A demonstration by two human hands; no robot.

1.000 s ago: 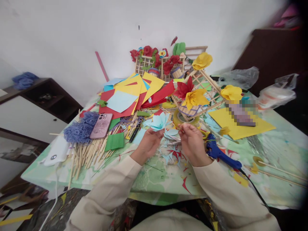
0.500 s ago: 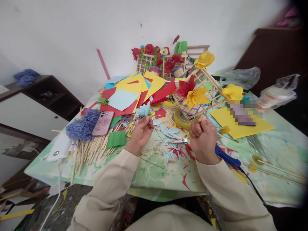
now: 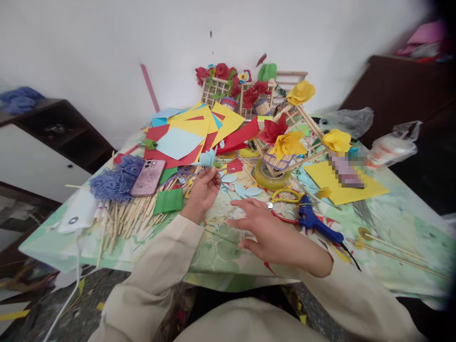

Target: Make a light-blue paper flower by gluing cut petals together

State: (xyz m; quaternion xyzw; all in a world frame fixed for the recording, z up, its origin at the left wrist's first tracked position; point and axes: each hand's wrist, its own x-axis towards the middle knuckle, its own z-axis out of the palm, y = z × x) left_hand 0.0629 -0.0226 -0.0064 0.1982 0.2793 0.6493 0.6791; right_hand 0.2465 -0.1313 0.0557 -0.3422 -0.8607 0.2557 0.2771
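Observation:
My left hand [image 3: 204,190] pinches a light-blue paper flower [image 3: 207,156] by its base, petals upward, over the middle of the table. My right hand [image 3: 261,228] is spread with fingers apart, palm down over small paper scraps near the table's front. Nothing shows in its fingers. Just beyond it lie loose blue paper petals [image 3: 245,191]. Scissors with yellow and red handles [image 3: 286,195] rest beside it, their blades hidden by the hand. A blue hot glue gun [image 3: 320,223] lies right of the scissors.
A roll of tape [image 3: 271,175] stands behind the petals, under a bamboo lattice with paper flowers [image 3: 290,144]. Coloured paper sheets [image 3: 180,142] lie at the back. On the left are bamboo sticks [image 3: 124,221], purple yarn [image 3: 116,180] and a pink phone [image 3: 148,178].
My right hand went from closed near the tape roll to spread, lower and further left, now covering the scissors' blades. The left hand shifted left with the blue flower.

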